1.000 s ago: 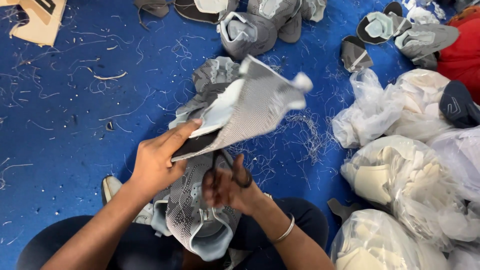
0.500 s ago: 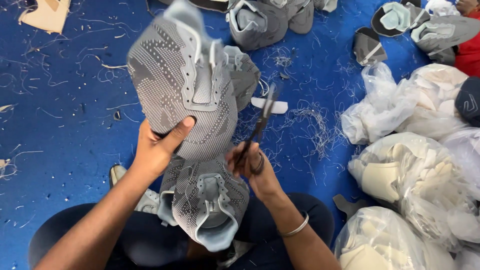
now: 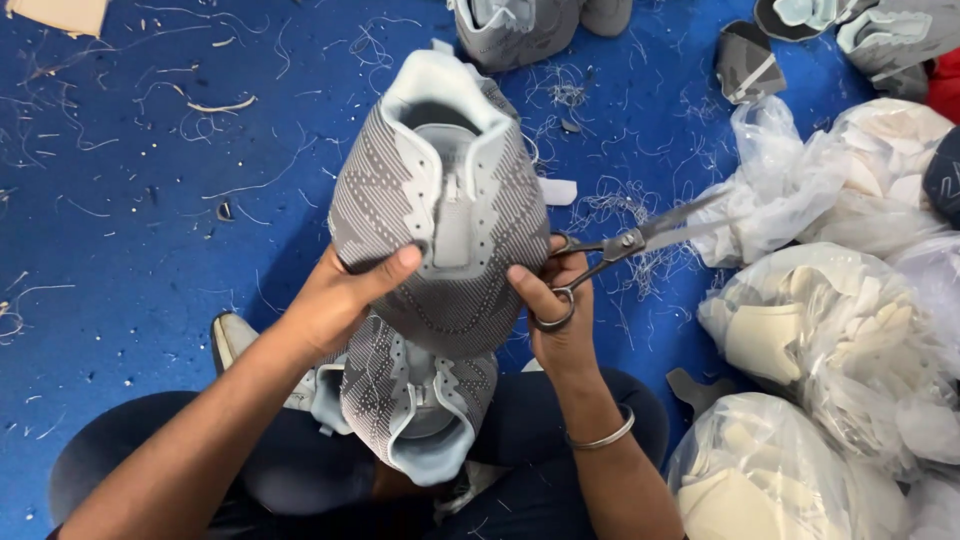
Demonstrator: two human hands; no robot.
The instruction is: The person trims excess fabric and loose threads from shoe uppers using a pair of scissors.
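I hold a grey knitted shoe upper with a pale blue collar up in front of me. My left hand grips its lower left edge, thumb on the front. My right hand pinches the lower right edge with the thumb while its fingers sit in the loops of metal scissors, whose blades point right, away from the upper. A second grey upper lies on my lap beneath the first.
Clear plastic bags stuffed with pale shoe parts pile up on the right. More grey uppers lie at the top on the blue floor, which is strewn with thread scraps. A cardboard piece lies top left.
The upper went from folded and tilted to flat and upright, facing me. My right hand with the scissors came up beside it and now pinches its right edge.
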